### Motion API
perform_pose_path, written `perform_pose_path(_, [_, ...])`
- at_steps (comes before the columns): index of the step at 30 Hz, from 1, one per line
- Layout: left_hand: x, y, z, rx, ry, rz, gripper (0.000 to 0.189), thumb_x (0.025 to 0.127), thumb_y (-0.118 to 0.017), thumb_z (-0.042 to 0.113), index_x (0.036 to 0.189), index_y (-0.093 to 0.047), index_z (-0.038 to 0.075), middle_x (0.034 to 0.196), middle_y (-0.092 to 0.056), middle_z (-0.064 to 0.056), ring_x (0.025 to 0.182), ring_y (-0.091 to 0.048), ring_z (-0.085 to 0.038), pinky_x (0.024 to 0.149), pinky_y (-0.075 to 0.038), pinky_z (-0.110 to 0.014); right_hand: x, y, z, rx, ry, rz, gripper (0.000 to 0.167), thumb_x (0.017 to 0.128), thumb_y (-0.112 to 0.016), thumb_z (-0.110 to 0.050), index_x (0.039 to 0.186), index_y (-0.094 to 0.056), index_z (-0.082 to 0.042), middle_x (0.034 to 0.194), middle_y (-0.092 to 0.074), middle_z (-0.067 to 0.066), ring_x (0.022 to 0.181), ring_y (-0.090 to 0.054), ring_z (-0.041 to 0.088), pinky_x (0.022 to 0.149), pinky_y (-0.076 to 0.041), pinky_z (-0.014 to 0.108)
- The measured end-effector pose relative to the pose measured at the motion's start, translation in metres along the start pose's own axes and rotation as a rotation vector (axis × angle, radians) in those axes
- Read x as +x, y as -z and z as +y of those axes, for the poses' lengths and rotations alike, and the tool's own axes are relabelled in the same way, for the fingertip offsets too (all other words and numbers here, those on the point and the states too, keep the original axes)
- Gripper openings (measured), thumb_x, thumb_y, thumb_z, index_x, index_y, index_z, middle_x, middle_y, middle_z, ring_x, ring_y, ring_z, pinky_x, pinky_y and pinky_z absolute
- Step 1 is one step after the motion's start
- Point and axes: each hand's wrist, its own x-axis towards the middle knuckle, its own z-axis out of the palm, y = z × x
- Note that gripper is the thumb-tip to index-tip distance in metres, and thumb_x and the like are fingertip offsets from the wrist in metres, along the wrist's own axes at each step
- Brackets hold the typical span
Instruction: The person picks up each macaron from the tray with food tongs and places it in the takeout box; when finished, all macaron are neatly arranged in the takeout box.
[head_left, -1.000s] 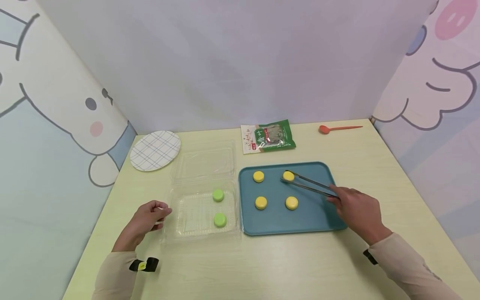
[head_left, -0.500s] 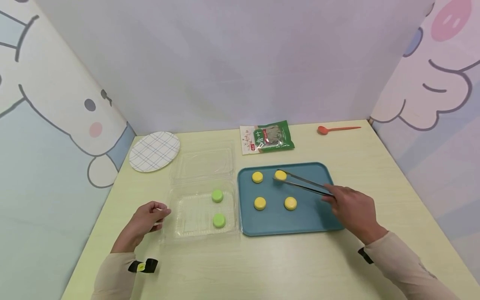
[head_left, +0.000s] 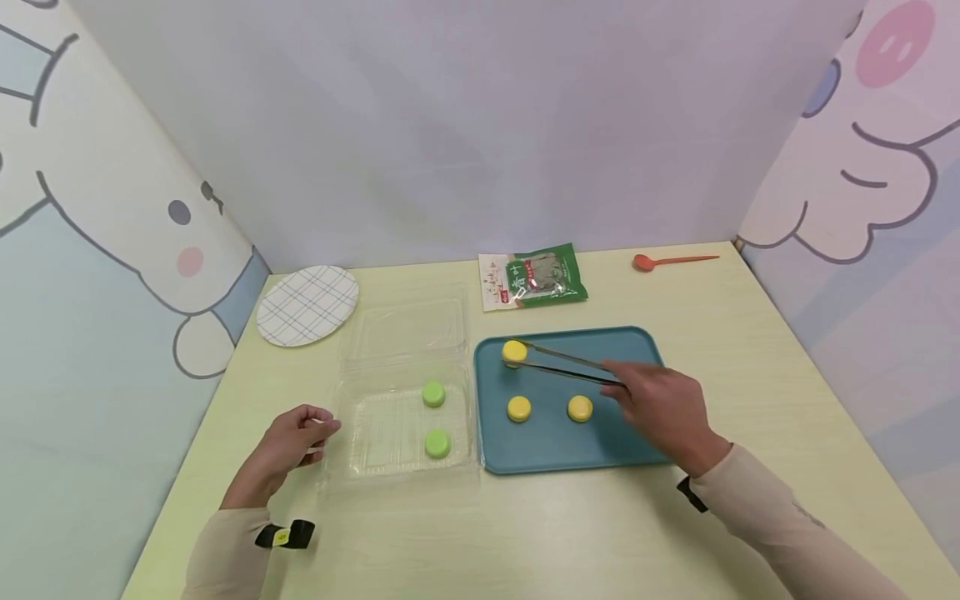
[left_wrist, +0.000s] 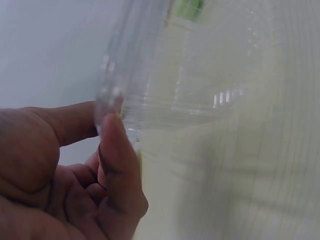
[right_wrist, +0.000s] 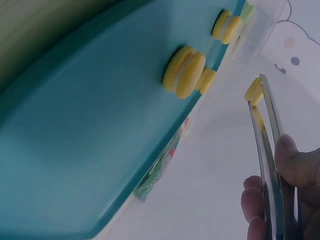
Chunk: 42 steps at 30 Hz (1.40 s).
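Note:
My right hand (head_left: 663, 412) holds metal tongs (head_left: 562, 373) above the blue tray (head_left: 555, 450). Pinched in the tong tips, a yellow macaron (right_wrist: 254, 91) is lifted clear of the tray in the right wrist view. From the head it overlaps another yellow macaron lying near the tray's back left. Two more yellow macarons, one left (head_left: 519, 408) and one right (head_left: 580, 408), lie towards the front. My left hand (head_left: 292, 433) pinches the left rim of a clear plastic container (head_left: 386, 437) between thumb and finger. Two green macarons (head_left: 437, 443) sit along the container's right side.
Behind the container's base its clear lid (head_left: 408, 329) lies folded back. A checked plate (head_left: 307, 306) is at the back left. Beyond the tray are a green and white packet (head_left: 532, 277) and a red spoon (head_left: 643, 262). Walls enclose the table's back and sides.
My right hand has moved left with the tongs, carrying the yellow macaron from the tray's back right to over its back left. My left hand stays at the container's rim.

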Motion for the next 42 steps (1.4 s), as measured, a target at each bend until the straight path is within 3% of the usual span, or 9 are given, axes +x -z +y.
perform_pose_path(2, [0.000,0.000,0.000,0.001,0.000,-0.001,0.030,0.100,-0.066,0.020,0.115,-0.052,-0.003,0.082,-0.055,-0.005,0.071,-0.055,-0.017,0.064,-0.053,-0.028,0.005,-0.003,-0.005,0.003,0.007,0.009,0.063,0.105,-0.035,-0.055,0.113,-0.073,-0.006,0.093,-0.075,0.012,0.065,-0.070,0.025,0.040,-0.043,0.032])
perform_pose_path(8, [0.000,0.000,0.001,0.000,-0.016,0.000,0.032,0.100,-0.066,0.021,0.114,-0.053,-0.004,0.082,-0.055,-0.005,0.071,-0.055,-0.018,0.063,-0.053,-0.029,0.015,-0.008,-0.016,0.027,0.005,-0.020,0.067,0.104,-0.032,-0.058,0.113,-0.073,-0.005,0.095,-0.075,0.011,0.069,-0.071,0.027,0.044,-0.048,0.036])
perform_pose_path(11, [-0.001,0.000,0.001,-0.002,-0.011,0.000,0.032,0.100,-0.066,0.021,0.114,-0.052,-0.004,0.082,-0.055,-0.005,0.070,-0.055,-0.017,0.063,-0.053,-0.029,0.020,-0.008,-0.020,0.040,0.002,-0.050,0.057,0.103,-0.045,-0.053,0.114,-0.072,-0.005,0.095,-0.075,0.011,0.068,-0.071,0.026,0.046,-0.050,0.036])
perform_pose_path(14, [-0.001,0.000,0.001,-0.004,-0.010,0.000,0.031,0.100,-0.066,0.021,0.114,-0.052,-0.004,0.082,-0.055,-0.005,0.070,-0.055,-0.017,0.063,-0.053,-0.029,0.025,-0.009,-0.024,0.053,-0.004,-0.075,0.039,0.093,-0.072,-0.039,0.113,-0.072,-0.005,0.092,-0.075,0.010,0.064,-0.068,0.022,0.046,-0.047,0.033])
perform_pose_path(16, [-0.001,0.000,0.001,-0.008,-0.009,0.000,0.031,0.100,-0.066,0.021,0.114,-0.053,-0.004,0.082,-0.055,-0.005,0.069,-0.055,-0.017,0.063,-0.053,-0.029,0.029,-0.009,-0.027,0.065,-0.004,-0.087,0.037,0.083,-0.084,-0.026,0.111,-0.071,-0.005,0.090,-0.075,0.009,0.062,-0.067,0.020,0.046,-0.046,0.032])
perform_pose_path(18, [-0.002,0.000,0.001,-0.009,-0.009,0.002,0.032,0.100,-0.066,0.021,0.114,-0.052,-0.004,0.082,-0.055,-0.005,0.069,-0.055,-0.017,0.063,-0.053,-0.029,0.032,-0.010,-0.030,0.069,-0.006,-0.098,0.039,0.078,-0.088,-0.020,0.109,-0.071,-0.005,0.088,-0.074,0.008,0.060,-0.065,0.017,0.045,-0.044,0.030])
perform_pose_path(27, [-0.002,0.000,0.001,0.009,-0.027,0.002,0.033,0.100,-0.065,0.022,0.116,-0.052,-0.004,0.084,-0.055,-0.005,0.070,-0.056,-0.017,0.064,-0.053,-0.030,0.041,-0.016,-0.040,0.096,-0.026,-0.136,0.035,0.079,-0.088,-0.023,0.106,-0.071,-0.008,0.077,-0.070,0.001,0.050,-0.052,0.009,0.041,-0.033,0.024])
perform_pose_path(42, [-0.004,-0.001,0.002,-0.001,-0.020,0.002,0.033,0.100,-0.065,0.021,0.117,-0.052,-0.004,0.084,-0.055,-0.006,0.070,-0.056,-0.017,0.064,-0.053,-0.029,0.053,-0.034,-0.053,0.131,0.033,-0.148,0.034,0.079,-0.088,-0.026,0.106,-0.071,-0.011,0.076,-0.069,-0.002,0.052,-0.056,0.010,0.040,-0.035,0.025])
